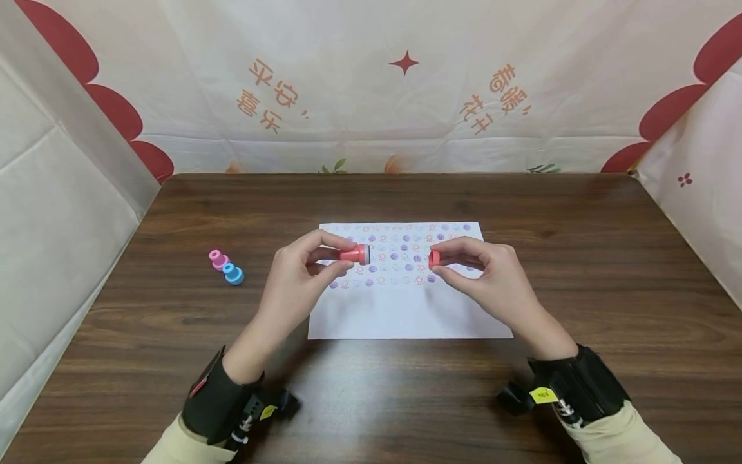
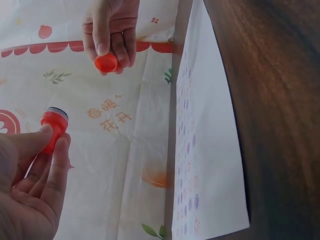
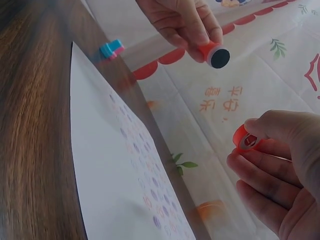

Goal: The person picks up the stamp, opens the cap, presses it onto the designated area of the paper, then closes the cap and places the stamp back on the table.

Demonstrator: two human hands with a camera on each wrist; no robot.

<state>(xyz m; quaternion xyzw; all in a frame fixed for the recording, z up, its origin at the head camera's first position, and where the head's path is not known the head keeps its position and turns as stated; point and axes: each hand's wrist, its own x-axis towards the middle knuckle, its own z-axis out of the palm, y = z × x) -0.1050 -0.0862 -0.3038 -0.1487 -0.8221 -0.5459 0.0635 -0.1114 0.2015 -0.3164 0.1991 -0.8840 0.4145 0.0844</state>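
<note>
My left hand (image 1: 295,274) pinches a red stamp (image 1: 356,254) by its handle, above the paper. Its dark round face is bare and points toward the right hand, plain in the right wrist view. Between thumb and fingertips, my right hand (image 1: 489,277) holds the small red stamp cap (image 1: 434,259), its hollow side turned to the stamp. A gap separates cap and stamp. Below both hands lies a white sheet of paper (image 1: 406,316), its far part covered with rows of small purple, red and pale blue prints.
To the left of the paper, a pink stamp (image 1: 218,259) and a blue stamp (image 1: 234,274) stand side by side on the brown wooden table (image 1: 145,335). A white patterned cloth (image 1: 359,84) hangs behind the table's far edge and along its sides.
</note>
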